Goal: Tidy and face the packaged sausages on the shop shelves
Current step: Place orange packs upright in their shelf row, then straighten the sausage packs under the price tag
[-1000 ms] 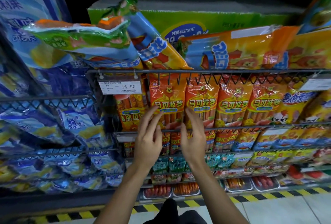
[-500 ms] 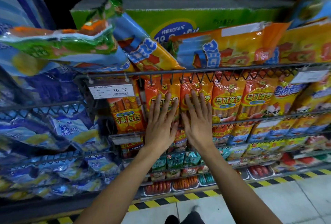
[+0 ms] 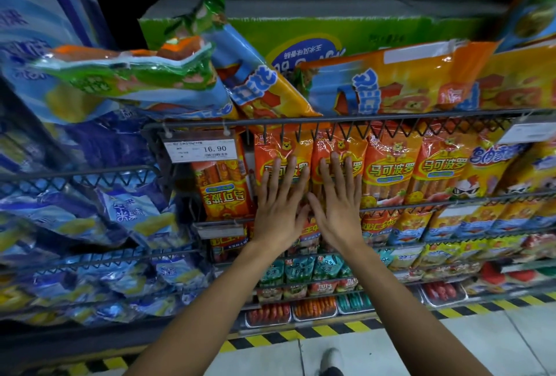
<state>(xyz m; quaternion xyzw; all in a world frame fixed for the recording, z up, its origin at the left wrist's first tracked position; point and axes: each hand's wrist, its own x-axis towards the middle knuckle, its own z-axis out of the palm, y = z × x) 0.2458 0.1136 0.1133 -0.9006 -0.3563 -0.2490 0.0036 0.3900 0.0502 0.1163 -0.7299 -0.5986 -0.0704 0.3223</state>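
Packs: two orange sausage packs, left pack [image 3: 281, 162] and right pack [image 3: 337, 159], stand upright side by side in the wire shelf [image 3: 331, 121], just under its top rail.
Why upright: labels face out, so shoppers read them; the front rail at the packs' lower part keeps them from tipping forward.
Left hand [image 3: 278, 210]: flat on the left pack, fingers spread and pointing up.
Right hand [image 3: 337, 210]: flat on the right pack, same pose; thumbs nearly meet between the packs.
Grip: released on both hands, palms pressing, nothing clasped.
Why flat palms: likely to push both faces back level with the row on the right.
Odd one: the pack [image 3: 224, 192] just left, below the price tag [image 3: 200, 150], stands upside down and probably needs turning.
Top tier: big bags [image 3: 400, 80] lie slumped over the rail, untidy.
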